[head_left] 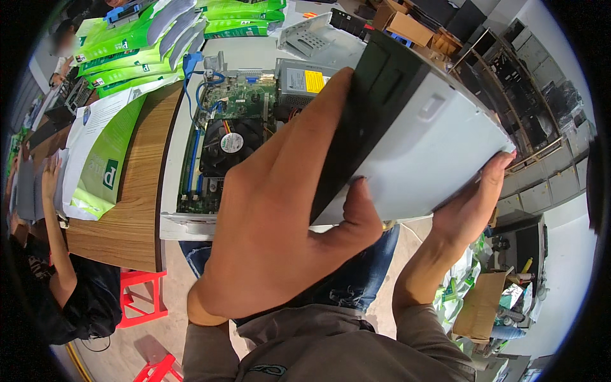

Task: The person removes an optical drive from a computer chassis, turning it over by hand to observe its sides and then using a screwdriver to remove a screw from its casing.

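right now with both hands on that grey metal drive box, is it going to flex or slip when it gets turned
The drive box looks like a rigid sheet-metal case with a black front, so it likely won't flex. Its smooth flat sides could be slippery; the left hand wraps one end while the right hand only props the far edge. It probably weighs enough to want both hands.
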`<state>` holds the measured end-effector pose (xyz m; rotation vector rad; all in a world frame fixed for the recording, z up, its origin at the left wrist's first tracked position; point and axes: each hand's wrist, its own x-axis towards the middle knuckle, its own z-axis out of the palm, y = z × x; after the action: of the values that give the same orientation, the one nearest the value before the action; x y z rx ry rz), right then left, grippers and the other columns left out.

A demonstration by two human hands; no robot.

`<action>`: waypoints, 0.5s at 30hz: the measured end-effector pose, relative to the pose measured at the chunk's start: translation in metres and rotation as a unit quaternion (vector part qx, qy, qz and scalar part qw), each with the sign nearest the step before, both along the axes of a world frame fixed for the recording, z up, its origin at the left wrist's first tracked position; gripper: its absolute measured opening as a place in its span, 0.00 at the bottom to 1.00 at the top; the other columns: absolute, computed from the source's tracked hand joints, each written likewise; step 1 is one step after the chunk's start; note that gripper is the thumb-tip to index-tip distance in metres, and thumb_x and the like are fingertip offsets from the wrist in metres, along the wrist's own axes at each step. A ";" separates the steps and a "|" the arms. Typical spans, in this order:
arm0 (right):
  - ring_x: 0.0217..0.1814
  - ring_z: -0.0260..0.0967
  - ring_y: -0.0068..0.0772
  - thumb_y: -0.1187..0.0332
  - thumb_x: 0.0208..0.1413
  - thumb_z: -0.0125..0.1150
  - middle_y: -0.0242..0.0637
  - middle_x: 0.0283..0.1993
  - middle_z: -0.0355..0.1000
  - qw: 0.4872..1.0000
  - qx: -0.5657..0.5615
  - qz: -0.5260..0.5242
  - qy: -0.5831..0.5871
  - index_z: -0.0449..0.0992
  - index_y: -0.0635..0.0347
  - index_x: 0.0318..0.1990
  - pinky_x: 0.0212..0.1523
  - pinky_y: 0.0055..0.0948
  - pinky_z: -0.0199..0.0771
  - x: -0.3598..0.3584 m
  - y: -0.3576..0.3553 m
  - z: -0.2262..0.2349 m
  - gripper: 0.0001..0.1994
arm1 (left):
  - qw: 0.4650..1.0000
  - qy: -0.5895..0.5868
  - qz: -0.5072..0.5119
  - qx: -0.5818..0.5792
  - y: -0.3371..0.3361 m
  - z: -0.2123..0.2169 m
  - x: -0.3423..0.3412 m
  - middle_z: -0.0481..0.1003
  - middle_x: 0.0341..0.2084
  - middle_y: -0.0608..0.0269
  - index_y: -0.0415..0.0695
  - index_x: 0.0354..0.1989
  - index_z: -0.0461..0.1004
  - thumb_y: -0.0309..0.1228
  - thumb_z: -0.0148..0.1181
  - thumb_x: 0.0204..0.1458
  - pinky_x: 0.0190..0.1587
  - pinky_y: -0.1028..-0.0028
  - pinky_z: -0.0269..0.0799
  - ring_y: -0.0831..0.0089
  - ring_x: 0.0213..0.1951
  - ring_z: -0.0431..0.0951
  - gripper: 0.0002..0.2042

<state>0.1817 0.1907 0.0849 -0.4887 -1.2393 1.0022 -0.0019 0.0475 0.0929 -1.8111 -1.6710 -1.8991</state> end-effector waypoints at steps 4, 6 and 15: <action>0.59 0.68 0.31 0.50 0.67 0.56 0.40 0.59 0.70 1.000 0.004 -0.008 -0.007 0.64 0.67 0.65 0.62 0.30 0.63 -0.005 -0.001 0.000 0.31 | 0.999 -0.021 -0.016 -0.036 -0.004 0.004 -0.003 0.77 0.48 0.48 0.37 0.67 0.63 0.29 0.62 0.49 0.51 0.69 0.76 0.65 0.49 0.80 0.33; 0.59 0.68 0.31 0.50 0.67 0.56 0.41 0.59 0.70 1.000 0.016 -0.016 -0.011 0.64 0.67 0.65 0.62 0.31 0.63 -0.008 -0.001 0.000 0.31 | 0.997 -0.043 -0.031 -0.057 -0.003 0.005 -0.004 0.77 0.49 0.49 0.38 0.67 0.63 0.28 0.62 0.49 0.52 0.69 0.76 0.66 0.50 0.80 0.33; 0.52 0.74 0.33 0.48 0.67 0.55 0.43 0.51 0.74 0.975 -0.183 0.119 -0.034 0.70 0.69 0.59 0.52 0.31 0.76 -0.011 0.022 0.003 0.29 | 0.965 -0.169 -0.188 -0.065 -0.002 0.001 -0.014 0.70 0.59 0.45 0.36 0.72 0.55 0.29 0.61 0.57 0.64 0.66 0.63 0.60 0.60 0.72 0.34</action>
<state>0.1703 0.2123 0.0881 -0.6746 -1.1949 1.4404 -0.0162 0.0457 0.0938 -2.0743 -1.6690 -2.4271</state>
